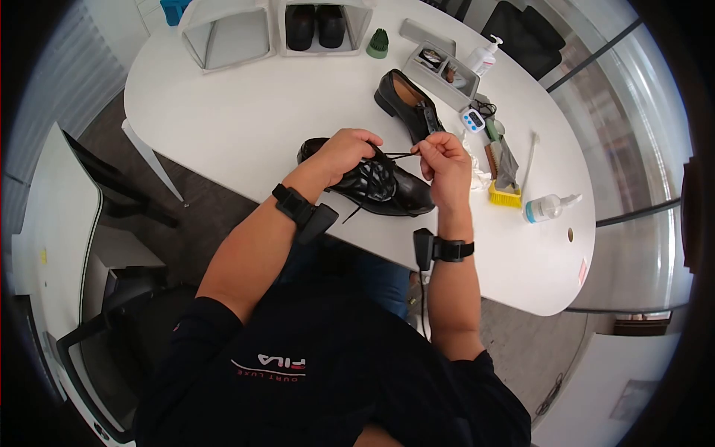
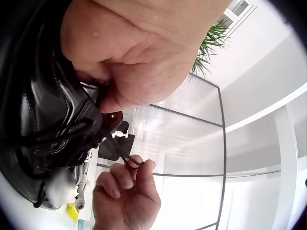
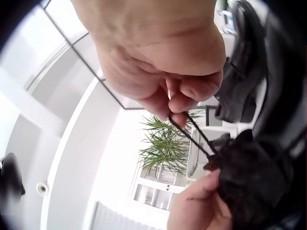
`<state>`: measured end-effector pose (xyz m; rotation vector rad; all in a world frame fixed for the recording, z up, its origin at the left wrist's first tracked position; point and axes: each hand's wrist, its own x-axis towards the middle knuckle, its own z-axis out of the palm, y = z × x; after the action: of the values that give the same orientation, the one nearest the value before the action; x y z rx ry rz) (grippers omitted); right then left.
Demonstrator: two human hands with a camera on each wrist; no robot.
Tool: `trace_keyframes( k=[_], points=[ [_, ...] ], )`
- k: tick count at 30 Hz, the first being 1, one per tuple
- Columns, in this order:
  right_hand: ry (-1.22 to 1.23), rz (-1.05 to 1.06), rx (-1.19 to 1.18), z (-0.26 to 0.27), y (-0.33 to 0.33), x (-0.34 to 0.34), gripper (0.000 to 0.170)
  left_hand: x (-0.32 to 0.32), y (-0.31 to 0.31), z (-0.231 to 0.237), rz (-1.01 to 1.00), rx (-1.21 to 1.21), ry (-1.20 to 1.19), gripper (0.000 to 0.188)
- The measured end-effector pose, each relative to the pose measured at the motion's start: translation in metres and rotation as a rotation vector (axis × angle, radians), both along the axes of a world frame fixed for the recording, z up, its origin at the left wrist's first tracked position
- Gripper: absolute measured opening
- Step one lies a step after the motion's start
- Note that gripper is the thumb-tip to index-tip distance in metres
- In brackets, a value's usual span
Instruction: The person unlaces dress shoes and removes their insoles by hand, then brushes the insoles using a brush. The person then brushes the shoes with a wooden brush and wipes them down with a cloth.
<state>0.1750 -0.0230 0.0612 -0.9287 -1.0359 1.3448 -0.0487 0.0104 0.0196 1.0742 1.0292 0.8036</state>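
Note:
A glossy black lace-up shoe (image 1: 406,195) lies on the white table, toe to the right, with a loose lace end over its near side. My left hand (image 1: 344,158) grips it around the opening; in the left wrist view the hand (image 2: 139,48) hides part of the upper (image 2: 53,105). Held out from the shoe, a loop of black lace (image 3: 194,139) is pinched between the thumb and finger of my right hand (image 1: 448,167), seen large in the right wrist view (image 3: 163,62). Just beyond stands the second black shoe (image 1: 406,100).
At the back are two open boxes (image 1: 227,62), one holding black shoes (image 1: 316,28), and a green brush (image 1: 378,45). On the right lie a grey organizer (image 1: 445,86), a pump bottle (image 1: 484,56), a timer (image 1: 473,120), a yellow-bristled brush (image 1: 505,197) and a spray bottle (image 1: 544,209).

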Motion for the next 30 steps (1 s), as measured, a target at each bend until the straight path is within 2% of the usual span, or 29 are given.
trace_keyframes(
  k=[1,2,7,9,11,13,14,15,17,18,19,21,22,23,25,26,27,29,30],
  points=[
    [-0.292,-0.009,0.045,0.006,-0.003,0.003,0.005,0.000,-0.002,0.001,0.000,-0.007,-0.001,0.034],
    [-0.451,0.021,0.052,0.013,-0.005,0.004,0.006,-0.001,-0.003,0.003,-0.010,-0.033,-0.041,0.034],
    [-0.354,-0.053,0.031,0.007,0.010,-0.003,0.008,-0.001,-0.001,0.001,-0.064,-0.022,-0.039,0.033],
    [-0.171,-0.122,-0.072,0.001,0.023,-0.009,0.008,-0.002,-0.004,0.002,-0.084,-0.005,-0.033,0.033],
    [-0.120,-0.122,-0.104,0.004,0.031,-0.009,0.008,-0.003,-0.006,0.006,-0.107,0.016,-0.022,0.033],
    [-0.080,0.192,-0.231,0.010,0.039,0.010,0.010,-0.003,-0.007,0.008,-0.114,0.006,-0.027,0.032],
    [-0.184,0.371,-0.256,0.015,0.041,0.019,0.017,-0.003,-0.007,0.007,-0.112,0.004,-0.025,0.032],
    [-0.182,0.373,-0.255,0.020,0.041,0.027,0.017,-0.004,-0.006,0.006,-0.115,-0.005,-0.031,0.030],
    [-0.916,0.598,-0.139,0.050,0.030,0.031,0.023,-0.004,-0.006,0.005,-0.118,-0.017,-0.040,0.030],
    [-0.910,0.622,-0.002,0.047,0.027,0.037,0.025,-0.004,-0.005,0.005,-0.127,-0.026,-0.042,0.029],
    [-0.911,0.617,-0.010,0.051,0.025,0.037,0.025,-0.003,-0.004,0.004,-0.138,-0.032,-0.042,0.028],
    [-1.201,0.603,0.067,0.066,0.021,0.033,0.020,-0.001,-0.003,0.001,-0.155,-0.040,-0.048,0.028],
    [-1.260,0.514,0.067,0.072,0.017,0.025,0.018,0.000,-0.003,0.001,-0.164,-0.044,-0.050,0.028],
    [-1.259,0.513,0.066,0.065,0.020,0.024,0.018,0.000,-0.003,0.001,-0.165,-0.045,-0.049,0.028],
    [-1.037,0.056,0.130,0.042,0.028,0.019,0.018,0.000,-0.006,0.003,-0.150,0.002,-0.033,0.029],
    [-1.121,-0.085,0.162,0.036,0.028,0.016,0.018,0.000,-0.008,0.005,-0.144,0.001,-0.034,0.029],
    [-1.121,-0.079,0.165,0.030,0.025,0.013,0.018,0.000,-0.009,0.008,-0.140,-0.002,-0.011,0.029],
    [-1.627,-0.171,0.393,0.015,0.017,0.011,0.020,-0.002,-0.008,0.008,-0.138,-0.007,0.016,0.029],
    [-1.603,-0.325,0.437,0.003,0.022,0.016,0.020,-0.001,-0.007,0.005,-0.144,-0.002,0.007,0.028]
  ],
)
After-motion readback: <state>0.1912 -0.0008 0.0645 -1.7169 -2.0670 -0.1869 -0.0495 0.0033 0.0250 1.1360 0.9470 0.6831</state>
